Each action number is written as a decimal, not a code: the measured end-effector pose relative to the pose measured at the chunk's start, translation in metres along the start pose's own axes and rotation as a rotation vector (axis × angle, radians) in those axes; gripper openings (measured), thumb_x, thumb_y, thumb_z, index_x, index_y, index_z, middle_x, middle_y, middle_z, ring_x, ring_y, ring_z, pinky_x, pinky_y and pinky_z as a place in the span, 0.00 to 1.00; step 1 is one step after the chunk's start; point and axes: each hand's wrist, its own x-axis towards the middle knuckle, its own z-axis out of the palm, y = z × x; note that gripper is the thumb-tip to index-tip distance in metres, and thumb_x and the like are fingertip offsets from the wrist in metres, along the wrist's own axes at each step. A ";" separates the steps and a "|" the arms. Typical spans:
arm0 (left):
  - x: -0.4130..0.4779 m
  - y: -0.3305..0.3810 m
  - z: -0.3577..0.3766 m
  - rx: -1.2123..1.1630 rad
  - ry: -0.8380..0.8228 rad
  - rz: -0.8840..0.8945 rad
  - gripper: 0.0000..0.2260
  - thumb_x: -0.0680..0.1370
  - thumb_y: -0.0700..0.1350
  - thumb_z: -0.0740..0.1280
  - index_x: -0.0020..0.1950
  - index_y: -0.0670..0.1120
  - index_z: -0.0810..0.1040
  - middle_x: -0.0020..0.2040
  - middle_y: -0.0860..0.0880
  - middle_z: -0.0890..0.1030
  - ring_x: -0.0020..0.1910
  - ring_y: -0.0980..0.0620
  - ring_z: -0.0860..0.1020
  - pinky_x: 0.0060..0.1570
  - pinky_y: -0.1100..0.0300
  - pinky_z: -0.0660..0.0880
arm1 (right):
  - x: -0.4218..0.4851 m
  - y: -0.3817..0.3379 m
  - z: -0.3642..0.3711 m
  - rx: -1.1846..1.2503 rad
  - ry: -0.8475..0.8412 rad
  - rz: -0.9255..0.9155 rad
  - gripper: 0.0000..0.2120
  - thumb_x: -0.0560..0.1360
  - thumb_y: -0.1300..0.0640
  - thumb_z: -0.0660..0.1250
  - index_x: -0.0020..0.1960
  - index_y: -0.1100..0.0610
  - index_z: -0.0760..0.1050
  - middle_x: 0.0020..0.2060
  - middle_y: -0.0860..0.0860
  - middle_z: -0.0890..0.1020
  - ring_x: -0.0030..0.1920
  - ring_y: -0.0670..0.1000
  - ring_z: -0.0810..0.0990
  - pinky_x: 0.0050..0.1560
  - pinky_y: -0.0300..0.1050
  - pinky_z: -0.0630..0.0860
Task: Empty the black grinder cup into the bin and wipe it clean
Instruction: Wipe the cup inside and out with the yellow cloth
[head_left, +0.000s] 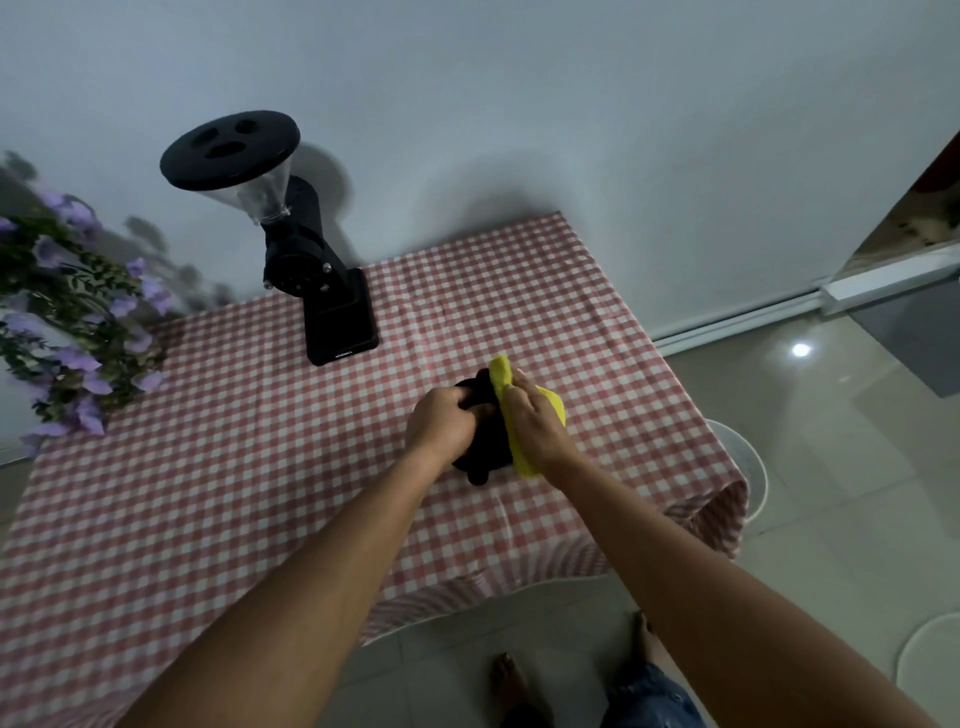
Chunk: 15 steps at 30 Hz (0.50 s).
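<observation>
A: Head view is showing me the left hand (441, 428) clamping around the small black plastic grinder cup (480, 447), holding it above the pink-and-white checked tablecloth (234, 467), toward the table's right edge, nearer the front than the tall black coffee grinder with the clear hopper (306, 270) at the back edge.

B: And the other hand?

A: The right hand (540, 431) is closing its fingers on a folded yellow cloth (506, 400), pressing it against the cup's right side. I'd be turning the cup with the left while the cloth is working inside the rim, keeping firm pressure.

B: Which way is it pointing?

A: I'm judging its long axis is running from front to back, but I cannot tell where the mouth is facing.
</observation>
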 end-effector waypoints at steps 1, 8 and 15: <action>0.000 0.001 -0.001 -0.006 -0.002 0.006 0.12 0.80 0.51 0.67 0.62 0.50 0.82 0.46 0.50 0.86 0.42 0.50 0.84 0.43 0.54 0.83 | 0.003 -0.006 -0.002 -0.101 -0.020 -0.030 0.22 0.82 0.54 0.53 0.75 0.52 0.66 0.73 0.48 0.69 0.73 0.48 0.66 0.75 0.52 0.61; -0.003 -0.002 0.006 -0.106 0.038 0.006 0.16 0.77 0.51 0.72 0.63 0.49 0.81 0.54 0.50 0.85 0.51 0.49 0.84 0.51 0.48 0.83 | -0.004 -0.002 -0.017 -0.675 0.116 -0.070 0.19 0.81 0.52 0.56 0.72 0.49 0.69 0.60 0.54 0.82 0.56 0.57 0.81 0.54 0.49 0.77; -0.009 0.001 0.012 -0.105 0.170 -0.010 0.16 0.79 0.51 0.70 0.64 0.46 0.81 0.55 0.51 0.84 0.49 0.51 0.81 0.50 0.54 0.81 | -0.004 -0.019 -0.003 -0.679 0.229 0.182 0.15 0.81 0.56 0.52 0.61 0.56 0.73 0.53 0.55 0.82 0.47 0.56 0.80 0.42 0.49 0.73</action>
